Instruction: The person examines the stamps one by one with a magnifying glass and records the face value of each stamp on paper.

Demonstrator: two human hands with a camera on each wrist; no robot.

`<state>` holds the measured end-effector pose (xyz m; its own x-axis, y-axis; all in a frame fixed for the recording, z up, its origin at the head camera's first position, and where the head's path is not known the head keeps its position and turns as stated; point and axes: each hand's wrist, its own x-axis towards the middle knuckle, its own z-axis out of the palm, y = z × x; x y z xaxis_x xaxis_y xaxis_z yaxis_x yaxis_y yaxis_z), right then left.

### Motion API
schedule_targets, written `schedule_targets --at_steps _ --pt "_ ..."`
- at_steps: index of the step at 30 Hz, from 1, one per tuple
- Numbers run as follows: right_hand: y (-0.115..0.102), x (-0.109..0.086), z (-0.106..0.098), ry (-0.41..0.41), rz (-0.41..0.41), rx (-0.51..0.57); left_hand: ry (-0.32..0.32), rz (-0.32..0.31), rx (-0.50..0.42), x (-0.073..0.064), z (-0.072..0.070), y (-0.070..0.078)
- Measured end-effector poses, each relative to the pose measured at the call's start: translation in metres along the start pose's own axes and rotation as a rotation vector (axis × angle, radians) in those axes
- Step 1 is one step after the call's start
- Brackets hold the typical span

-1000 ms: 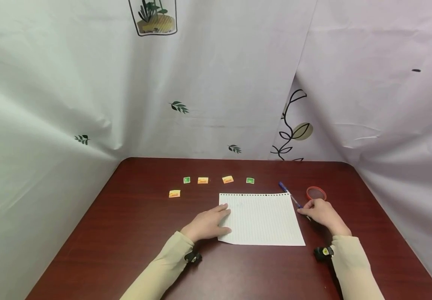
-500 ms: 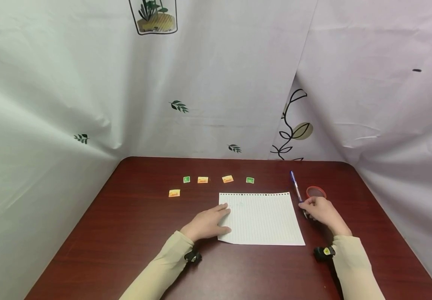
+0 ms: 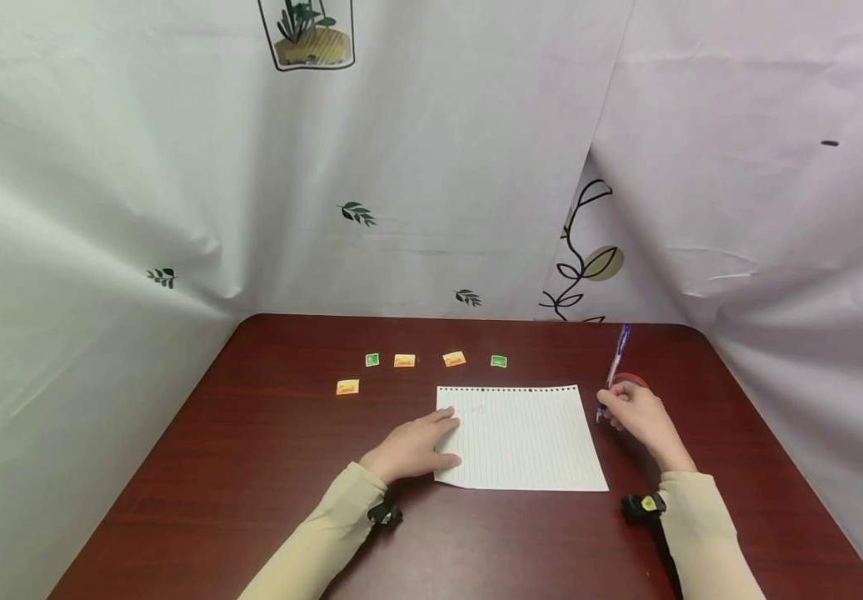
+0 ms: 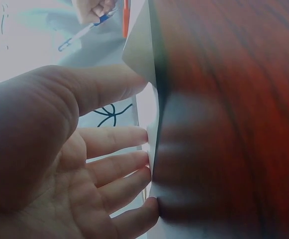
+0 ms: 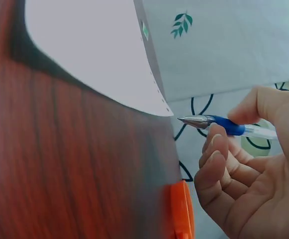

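Note:
A lined sheet of paper [image 3: 521, 442] with a perforated top edge lies on the table. My left hand [image 3: 415, 447] rests on its left side, fingers spread; in the left wrist view the fingertips [image 4: 140, 135] touch the sheet's edge, which lifts slightly near the thumb. Just right of the sheet, my right hand [image 3: 641, 419] pinches a blue pen [image 3: 616, 357] between thumb and fingers. The pen stands steeply, its tip down and apart from the paper. In the right wrist view the pen's metal tip [image 5: 194, 121] points toward the sheet's corner.
A round red-rimmed object [image 3: 632, 379] lies behind my right hand, partly hidden. Small orange and green paper pieces, such as a green one [image 3: 499, 361] and an orange one [image 3: 347, 387], lie beyond the sheet. White printed cloth [image 3: 416, 167] hangs behind the table [image 3: 236, 467].
My right hand has picked up the pen, which lay slanted by the sheet's corner, and swung it upright, its top end moving right. My left hand and the sheet have stayed put.

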<state>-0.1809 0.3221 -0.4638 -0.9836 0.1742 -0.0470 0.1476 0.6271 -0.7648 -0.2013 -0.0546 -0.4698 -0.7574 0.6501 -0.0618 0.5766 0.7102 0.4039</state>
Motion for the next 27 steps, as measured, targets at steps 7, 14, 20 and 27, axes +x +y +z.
schedule_targets --at_steps 7,14,20,27 --pt "-0.011 0.002 0.012 0.035 -0.038 0.07 -0.003 -0.008 -0.018 -0.002 0.0 0.0" --pt "-0.024 0.006 0.029 0.047 -0.045 0.133 -0.002 -0.007 -0.025 -0.002 0.0 -0.002" --pt "-0.038 0.009 0.045 0.084 -0.035 0.157 -0.002 -0.004 -0.025 -0.003 0.0 -0.002" --pt "-0.046 0.019 0.071 0.107 -0.021 0.25 -0.002 0.003 -0.021 -0.001 0.001 -0.001"
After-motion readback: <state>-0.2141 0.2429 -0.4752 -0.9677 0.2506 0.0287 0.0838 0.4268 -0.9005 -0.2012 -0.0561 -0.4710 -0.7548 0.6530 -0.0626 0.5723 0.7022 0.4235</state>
